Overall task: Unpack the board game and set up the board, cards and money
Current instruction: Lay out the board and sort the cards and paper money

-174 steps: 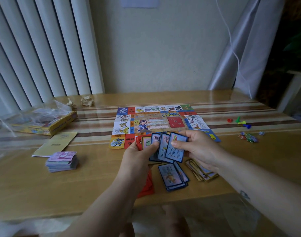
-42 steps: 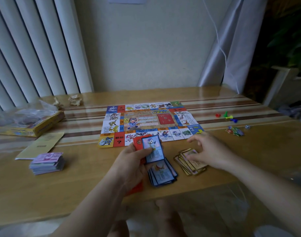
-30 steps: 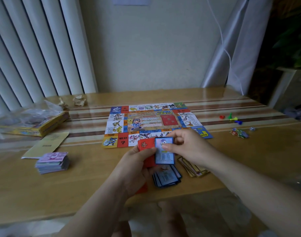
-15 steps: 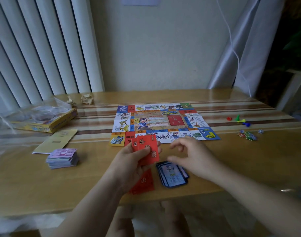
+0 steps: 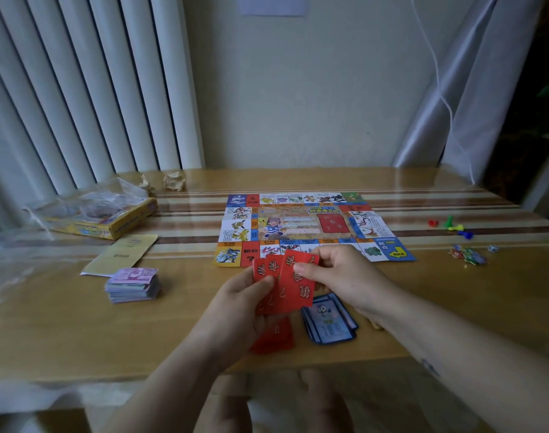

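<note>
Red cards (image 5: 295, 285) fanned in left hand (image 5: 238, 310), right hand (image 5: 345, 276) pinches rightmost one; red pile (image 5: 274, 337) just under left hand

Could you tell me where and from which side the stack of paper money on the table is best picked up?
Grip the stack of paper money by its left and right faces, low down, coming from above. It lies flat as a thick loose block, so a top pinch would likely shed notes; the booklet lies close behind it.
</note>
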`<act>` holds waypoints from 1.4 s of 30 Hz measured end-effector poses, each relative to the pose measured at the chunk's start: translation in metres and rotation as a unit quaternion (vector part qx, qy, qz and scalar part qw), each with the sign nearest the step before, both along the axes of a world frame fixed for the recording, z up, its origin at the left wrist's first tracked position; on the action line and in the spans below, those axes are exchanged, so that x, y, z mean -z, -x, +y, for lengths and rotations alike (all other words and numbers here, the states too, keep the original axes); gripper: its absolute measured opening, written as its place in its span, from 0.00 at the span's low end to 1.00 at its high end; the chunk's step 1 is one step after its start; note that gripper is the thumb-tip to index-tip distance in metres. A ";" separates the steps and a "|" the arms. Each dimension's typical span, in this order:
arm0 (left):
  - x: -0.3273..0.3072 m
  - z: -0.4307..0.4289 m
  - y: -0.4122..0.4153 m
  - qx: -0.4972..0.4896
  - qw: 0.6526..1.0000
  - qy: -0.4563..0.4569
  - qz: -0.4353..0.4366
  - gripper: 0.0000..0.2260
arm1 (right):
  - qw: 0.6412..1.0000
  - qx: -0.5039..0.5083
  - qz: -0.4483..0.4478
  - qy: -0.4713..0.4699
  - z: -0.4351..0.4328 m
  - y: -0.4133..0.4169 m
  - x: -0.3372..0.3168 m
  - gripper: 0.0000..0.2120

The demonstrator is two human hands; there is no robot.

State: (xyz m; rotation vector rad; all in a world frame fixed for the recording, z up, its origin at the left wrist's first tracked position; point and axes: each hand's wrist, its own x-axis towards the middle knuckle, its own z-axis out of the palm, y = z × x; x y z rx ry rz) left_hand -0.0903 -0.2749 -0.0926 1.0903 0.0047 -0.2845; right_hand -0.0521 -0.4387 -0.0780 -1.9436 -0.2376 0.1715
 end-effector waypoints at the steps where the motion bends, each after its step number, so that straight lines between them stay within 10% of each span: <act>1: 0.001 0.003 0.001 0.000 1.000 -0.009 -0.011 0.09 | 1.000 -0.002 0.010 -0.010 0.003 0.000 0.000 0.07; 42: 0.000 0.025 -0.002 -0.130 0.989 -0.019 -0.074 0.10 | 0.999 0.046 -0.021 -0.020 0.037 -0.003 0.007 0.09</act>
